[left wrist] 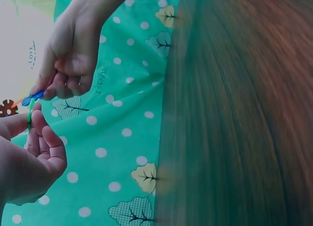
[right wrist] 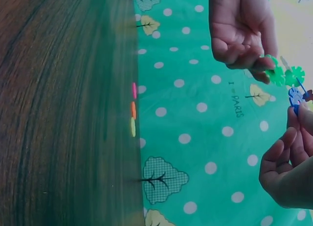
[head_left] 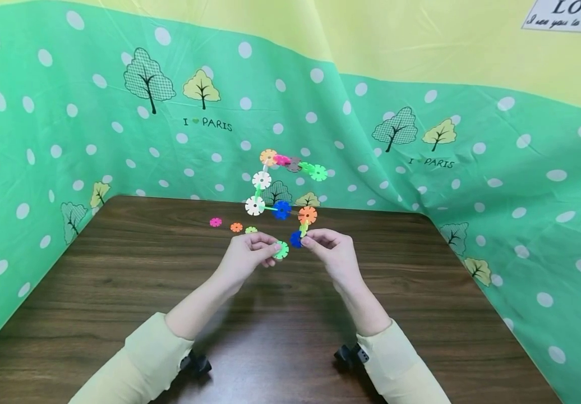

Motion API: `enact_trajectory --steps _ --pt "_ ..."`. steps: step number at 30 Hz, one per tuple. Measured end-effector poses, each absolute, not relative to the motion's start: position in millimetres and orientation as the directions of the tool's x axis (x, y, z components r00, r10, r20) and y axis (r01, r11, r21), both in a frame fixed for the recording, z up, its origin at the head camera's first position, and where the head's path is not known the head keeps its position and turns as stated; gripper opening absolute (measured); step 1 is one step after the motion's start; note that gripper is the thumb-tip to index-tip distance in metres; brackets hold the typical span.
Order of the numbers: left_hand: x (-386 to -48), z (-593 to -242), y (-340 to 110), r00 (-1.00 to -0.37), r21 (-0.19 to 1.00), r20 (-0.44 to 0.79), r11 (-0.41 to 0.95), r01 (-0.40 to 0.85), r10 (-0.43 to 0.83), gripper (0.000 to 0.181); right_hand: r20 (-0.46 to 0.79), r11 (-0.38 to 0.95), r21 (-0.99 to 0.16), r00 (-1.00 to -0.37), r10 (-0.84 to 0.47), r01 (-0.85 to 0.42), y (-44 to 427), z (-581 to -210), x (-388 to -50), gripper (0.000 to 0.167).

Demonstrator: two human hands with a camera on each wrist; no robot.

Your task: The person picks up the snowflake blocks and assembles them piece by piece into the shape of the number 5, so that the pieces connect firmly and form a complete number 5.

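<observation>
My left hand (head_left: pixel 247 252) pinches a green notched plastic disc (head_left: pixel 282 250) between thumb and fingers. In my right hand (head_left: pixel 337 255) is a blue notched disc (head_left: pixel 296 239), pinched at the lower end of a linked chain. From there the chain runs up through a lime disc, an orange disc (head_left: pixel 308 215), another blue disc (head_left: pixel 281 210) and white discs (head_left: pixel 255 206), then bends right at the top to a green one (head_left: pixel 318 172). The green and blue discs held by the hands are close together; the left wrist view shows them overlapping, and I cannot tell if they touch.
Loose on the dark wooden table (head_left: pixel 134 303) lie a pink disc (head_left: pixel 215 222), an orange disc (head_left: pixel 236 227) and a lime disc (head_left: pixel 251 230), left of the chain. A green dotted cloth (head_left: pixel 179 163) hangs behind and beside the table.
</observation>
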State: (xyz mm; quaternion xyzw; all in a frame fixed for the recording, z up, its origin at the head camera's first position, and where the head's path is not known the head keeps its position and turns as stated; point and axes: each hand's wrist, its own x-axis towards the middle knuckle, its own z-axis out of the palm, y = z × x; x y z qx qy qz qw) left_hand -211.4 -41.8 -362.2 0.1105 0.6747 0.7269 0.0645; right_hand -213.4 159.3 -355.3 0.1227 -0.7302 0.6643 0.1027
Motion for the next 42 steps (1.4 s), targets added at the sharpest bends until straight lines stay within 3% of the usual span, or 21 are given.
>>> enact_trajectory --steps 16,26,34,39,42 --pt "-210.4 -365.5 -30.9 -0.97 0.966 0.028 -0.258 -0.036 0.241 0.025 0.346 0.086 -0.933 -0.937 -0.046 -0.349 159.0 -356.1 -212.5 0.02" --pt "-209.6 -370.1 -29.1 -0.972 0.955 0.112 -0.293 0.048 0.206 0.019 0.347 0.093 -0.933 -0.938 -0.028 -0.348 158.9 -355.8 -211.7 0.02" --pt "-208.7 -371.8 -31.5 -0.961 0.96 0.167 -0.258 0.107 0.222 0.032 0.354 0.095 -0.931 -0.935 -0.012 -0.354 158.3 -357.1 -212.0 0.021" --pt "-206.5 -373.3 -31.0 -0.94 0.953 0.3 -0.079 0.291 0.164 0.026 0.354 0.096 -0.931 -0.935 -0.007 -0.353 158.1 -356.6 -211.3 0.021" --pt "-204.2 -374.4 -30.5 -0.854 0.851 0.501 0.099 0.515 0.141 0.023 0.351 0.106 -0.931 -0.937 -0.006 -0.349 158.3 -356.6 -211.4 0.021"
